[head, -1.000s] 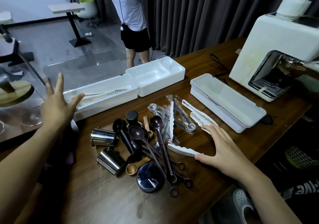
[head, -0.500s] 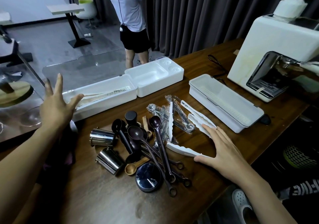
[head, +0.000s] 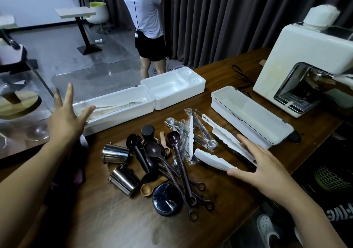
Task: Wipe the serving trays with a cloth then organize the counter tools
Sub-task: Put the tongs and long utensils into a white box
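Observation:
Three white trays lie on the brown counter: a long tray at the left, a compartment tray behind it, and a long tray at the right. Between them lies a heap of tools: dark measuring spoons, two steel cups, white tongs, a wooden scoop and a dark round lid. My left hand hovers open with spread fingers in front of the left tray. My right hand is open, fingers straight, over the end of the tongs.
A white coffee machine with a folded white cloth on top stands at the right rear. A person stands beyond the counter by dark curtains. Small tables are on the floor to the left.
Both hands hold almost the same pose; the view has shifted slightly and my right hand has edged a little right along the tongs.

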A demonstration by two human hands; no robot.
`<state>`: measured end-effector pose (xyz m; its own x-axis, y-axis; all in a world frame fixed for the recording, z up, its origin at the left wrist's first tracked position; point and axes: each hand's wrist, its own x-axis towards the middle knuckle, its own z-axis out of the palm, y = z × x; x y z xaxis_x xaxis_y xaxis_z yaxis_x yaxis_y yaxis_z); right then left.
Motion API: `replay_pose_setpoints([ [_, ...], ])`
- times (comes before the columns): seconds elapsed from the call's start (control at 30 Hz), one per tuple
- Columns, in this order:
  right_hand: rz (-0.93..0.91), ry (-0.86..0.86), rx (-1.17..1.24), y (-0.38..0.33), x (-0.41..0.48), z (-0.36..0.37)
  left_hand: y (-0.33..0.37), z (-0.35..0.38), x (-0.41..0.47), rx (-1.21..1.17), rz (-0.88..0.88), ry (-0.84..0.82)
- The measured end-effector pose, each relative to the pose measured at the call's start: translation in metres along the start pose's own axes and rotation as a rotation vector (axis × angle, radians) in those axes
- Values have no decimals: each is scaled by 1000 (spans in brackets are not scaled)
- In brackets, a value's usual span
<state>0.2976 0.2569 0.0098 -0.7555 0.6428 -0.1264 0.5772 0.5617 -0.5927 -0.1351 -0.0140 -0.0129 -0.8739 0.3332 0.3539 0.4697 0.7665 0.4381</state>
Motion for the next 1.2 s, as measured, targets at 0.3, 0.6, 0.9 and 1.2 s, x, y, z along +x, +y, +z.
replay_pose_setpoints([
  [0.3,-205,40,-17,-69,73,-17,-2,1,2,-8,-13,4],
  [0.6,-505,-85,-80,-178,190,30,-5,3,4,1,-15,37],
  [0.9,-688,-219,-191,-253,269,101,-9,12,7,16,-29,33],
  [1.2,-752,-394,-274,-292,283,151,-8,11,7,-12,-63,11],
])
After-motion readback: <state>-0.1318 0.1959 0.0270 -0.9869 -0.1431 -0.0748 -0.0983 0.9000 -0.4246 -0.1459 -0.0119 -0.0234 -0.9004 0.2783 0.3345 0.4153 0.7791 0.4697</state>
